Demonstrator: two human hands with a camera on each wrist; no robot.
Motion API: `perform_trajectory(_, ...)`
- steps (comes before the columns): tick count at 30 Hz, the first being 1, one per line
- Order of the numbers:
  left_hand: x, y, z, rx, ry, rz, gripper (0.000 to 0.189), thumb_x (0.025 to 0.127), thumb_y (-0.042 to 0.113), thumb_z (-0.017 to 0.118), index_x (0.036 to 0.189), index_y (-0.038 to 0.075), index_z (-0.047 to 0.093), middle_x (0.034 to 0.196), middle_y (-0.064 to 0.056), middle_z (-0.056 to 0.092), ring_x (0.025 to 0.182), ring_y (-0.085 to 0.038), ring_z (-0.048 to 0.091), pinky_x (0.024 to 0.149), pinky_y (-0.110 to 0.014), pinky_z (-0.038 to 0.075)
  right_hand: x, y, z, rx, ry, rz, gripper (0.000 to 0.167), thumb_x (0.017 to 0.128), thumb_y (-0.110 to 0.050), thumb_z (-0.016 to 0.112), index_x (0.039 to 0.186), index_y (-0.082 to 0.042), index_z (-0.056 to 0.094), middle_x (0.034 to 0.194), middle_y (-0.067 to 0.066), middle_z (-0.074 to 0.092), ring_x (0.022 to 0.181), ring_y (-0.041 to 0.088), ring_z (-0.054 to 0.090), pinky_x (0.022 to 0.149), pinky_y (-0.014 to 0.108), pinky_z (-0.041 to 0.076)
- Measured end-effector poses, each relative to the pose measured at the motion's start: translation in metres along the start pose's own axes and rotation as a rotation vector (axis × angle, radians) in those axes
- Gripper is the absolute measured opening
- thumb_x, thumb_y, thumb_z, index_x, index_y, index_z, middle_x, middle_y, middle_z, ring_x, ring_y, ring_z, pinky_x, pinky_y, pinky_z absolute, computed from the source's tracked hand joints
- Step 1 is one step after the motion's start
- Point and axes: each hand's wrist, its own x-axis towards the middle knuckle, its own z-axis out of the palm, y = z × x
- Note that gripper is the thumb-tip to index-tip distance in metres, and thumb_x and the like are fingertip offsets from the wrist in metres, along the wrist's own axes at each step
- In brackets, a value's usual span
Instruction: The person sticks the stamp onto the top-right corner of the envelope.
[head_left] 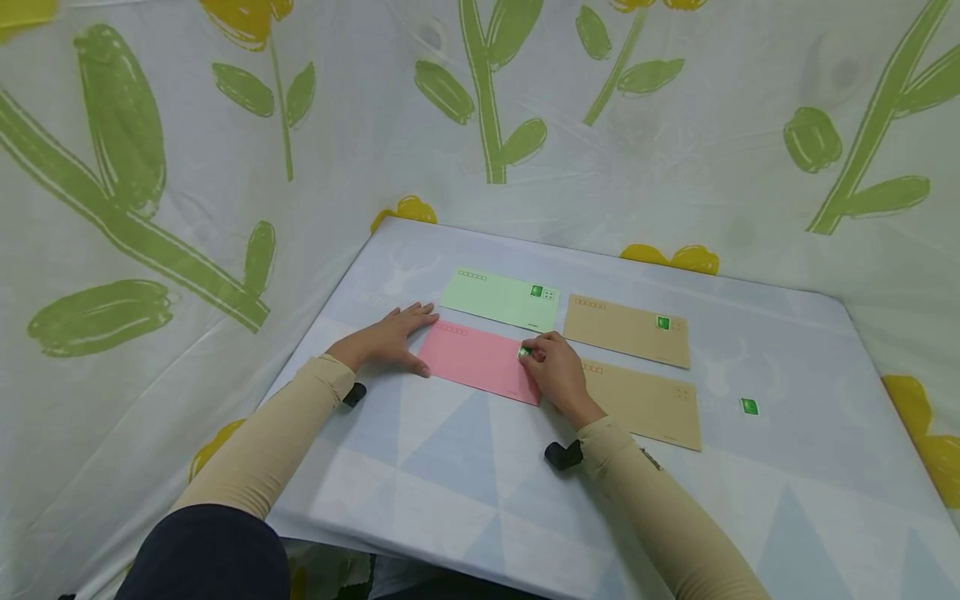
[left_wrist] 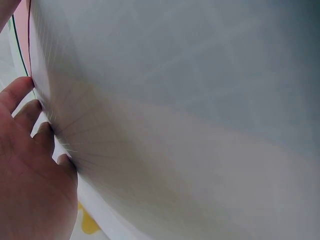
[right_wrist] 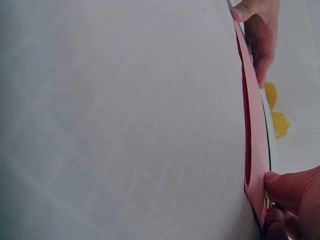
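A pink envelope [head_left: 472,360] lies flat on the table. Spread fingers of my left hand [head_left: 384,338] rest at its left end, the thumb touching the near corner. Over its right end, my right hand [head_left: 561,377] pinches a small green stamp [head_left: 523,352] between thumb and fingers, against or just above the paper. The right wrist view shows that thumb [right_wrist: 287,187] low at the pink envelope's surface [right_wrist: 257,135]; the stamp is mostly hidden there. In the left wrist view the left hand [left_wrist: 37,165] has its fingertips down on the table.
Behind lies a green envelope [head_left: 491,302] with a green stamp [head_left: 536,291]. A brown envelope [head_left: 615,332] to the right bears another stamp [head_left: 663,323]. The nearer brown envelope [head_left: 645,410] is partly behind the right hand. A loose stamp [head_left: 749,407] lies farther right on the tablecloth [head_left: 787,450].
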Motion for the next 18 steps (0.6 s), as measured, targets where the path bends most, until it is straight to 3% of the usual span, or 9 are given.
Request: perform_trajectory(18, -0.0012, 0.0024, -0.001, -0.006, 0.002, 0.005, 0.113, 0.075, 0.05, 0.088, 0.161, 0.009, 0.029, 0.171, -0.01, 0.012, 0.157, -0.03, 0.001, 0.127, -0.05, -0.001, -0.0013, -0.0014, -0.0022, 0.029, 0.004, 0.004, 0.033, 0.094, -0.023, 0.074, 0.124, -0.01, 0.073, 0.123, 0.008, 0.061, 0.101, 0.027, 0.057, 0.087, 0.039, 0.054)
